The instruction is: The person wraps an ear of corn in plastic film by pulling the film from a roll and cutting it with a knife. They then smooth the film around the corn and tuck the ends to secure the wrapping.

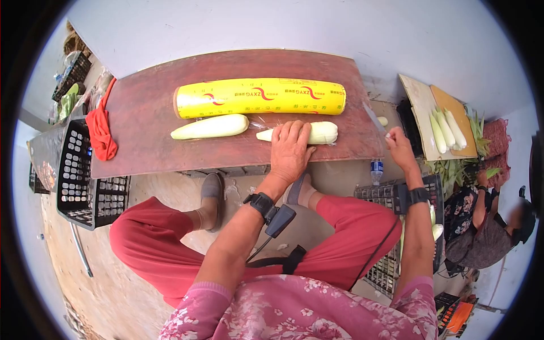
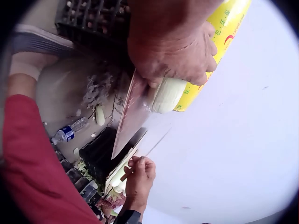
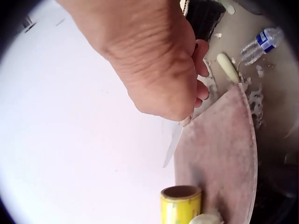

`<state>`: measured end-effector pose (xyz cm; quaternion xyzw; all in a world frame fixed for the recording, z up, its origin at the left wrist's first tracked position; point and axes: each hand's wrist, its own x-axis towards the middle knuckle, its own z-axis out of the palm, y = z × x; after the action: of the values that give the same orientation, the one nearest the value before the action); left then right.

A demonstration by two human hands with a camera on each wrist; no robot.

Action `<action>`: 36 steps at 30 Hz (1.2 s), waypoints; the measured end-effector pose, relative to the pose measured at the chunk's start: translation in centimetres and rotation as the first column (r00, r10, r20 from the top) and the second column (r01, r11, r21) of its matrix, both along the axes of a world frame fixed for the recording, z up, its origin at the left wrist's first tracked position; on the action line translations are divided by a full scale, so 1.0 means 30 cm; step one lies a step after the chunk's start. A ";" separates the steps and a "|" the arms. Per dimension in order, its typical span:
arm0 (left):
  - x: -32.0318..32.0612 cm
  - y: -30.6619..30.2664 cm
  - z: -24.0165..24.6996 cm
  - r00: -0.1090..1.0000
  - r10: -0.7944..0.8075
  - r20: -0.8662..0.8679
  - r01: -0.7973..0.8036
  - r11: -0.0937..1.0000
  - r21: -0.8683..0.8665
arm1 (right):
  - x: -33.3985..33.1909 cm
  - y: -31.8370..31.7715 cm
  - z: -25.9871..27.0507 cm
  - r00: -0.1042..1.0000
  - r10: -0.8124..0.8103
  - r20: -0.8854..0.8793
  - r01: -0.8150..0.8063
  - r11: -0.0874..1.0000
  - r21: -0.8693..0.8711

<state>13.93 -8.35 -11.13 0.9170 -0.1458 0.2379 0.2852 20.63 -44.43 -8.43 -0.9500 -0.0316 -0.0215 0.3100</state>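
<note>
On the red-brown board [image 1: 141,141], my left hand [image 1: 291,152] grips a pale ear of corn [image 1: 324,133] from above, its blunt end and narrow tip showing on either side. A second ear of corn [image 1: 209,127] lies to the left of it, along a yellow roll of cling film [image 1: 260,97]. Beyond the board's right end, my right hand [image 1: 402,149] holds a knife [image 3: 174,147] by the handle. Its thin blade points away from me, over the board's right edge in the head view. Fingers hide most of the handle.
A black crate [image 1: 76,175] and red cloth [image 1: 102,133] are at the left. Several ears lie on a cardboard sheet [image 1: 422,113] at the right. A water bottle [image 1: 376,171] and another crate [image 1: 371,195] stand below. Another person [image 1: 481,243] sits far right.
</note>
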 end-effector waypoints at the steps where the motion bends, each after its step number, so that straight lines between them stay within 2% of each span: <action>1: -0.005 -0.002 0.000 1.000 -0.002 -0.006 0.002 1.000 0.010 | -0.020 0.011 0.049 0.999 0.026 -0.028 -0.025 0.999 0.038; 3: -0.023 -0.006 -0.019 1.000 -0.012 0.007 0.012 1.000 0.006 | -0.048 0.055 0.141 0.994 0.080 -0.080 -0.070 0.990 0.122; 6: -0.041 -0.010 -0.038 1.000 -0.017 0.017 0.017 1.000 0.007 | -0.066 0.236 0.274 0.923 0.377 -0.079 -0.375 0.926 0.046; 9: -0.046 -0.013 -0.044 1.000 -0.020 0.019 0.020 1.000 0.004 | -0.019 0.398 0.307 0.871 0.482 -0.096 -0.485 0.875 -0.006; 12: -0.042 -0.009 -0.048 1.000 -0.026 0.017 0.026 1.000 0.013 | 0.043 0.516 0.254 0.795 0.604 0.059 -0.597 0.796 -0.097; 15: -0.042 -0.008 -0.049 0.999 -0.030 0.019 0.029 0.999 0.015 | 0.044 0.600 0.245 0.798 0.597 -0.087 -0.603 0.785 -0.142; 18: -0.036 -0.006 -0.051 0.999 -0.026 0.031 0.025 1.000 0.004 | 0.057 0.628 0.241 0.743 0.655 -0.136 -0.667 0.707 -0.236; 21: -0.037 -0.009 -0.057 0.999 -0.026 0.027 0.026 1.000 -0.002 | 0.083 0.651 0.200 0.686 0.726 -0.052 -0.703 0.643 -0.305; 24: -0.032 -0.009 -0.059 0.999 -0.019 0.048 0.019 1.000 0.004 | 0.073 0.675 0.196 0.734 0.674 -0.082 -0.652 0.668 -0.359; 30: -0.030 -0.009 -0.065 0.999 -0.025 0.041 0.024 1.000 0.007 | 0.086 0.689 0.177 0.720 0.693 -0.050 -0.629 0.619 -0.470; 33: -0.030 -0.008 -0.066 0.998 -0.022 0.051 0.022 1.000 0.003 | 0.078 0.702 0.188 0.731 0.678 -0.073 -0.617 0.611 -0.496; 36: -0.030 -0.011 -0.068 0.998 -0.018 0.053 0.018 1.000 0.002 | 0.083 0.705 0.195 0.717 0.677 -0.164 -0.647 0.559 -0.519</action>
<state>13.03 -8.68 -13.18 0.9091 -0.1619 0.2594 0.2829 23.13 -23.29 -2.57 -0.9135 -0.3986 0.0805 0.0124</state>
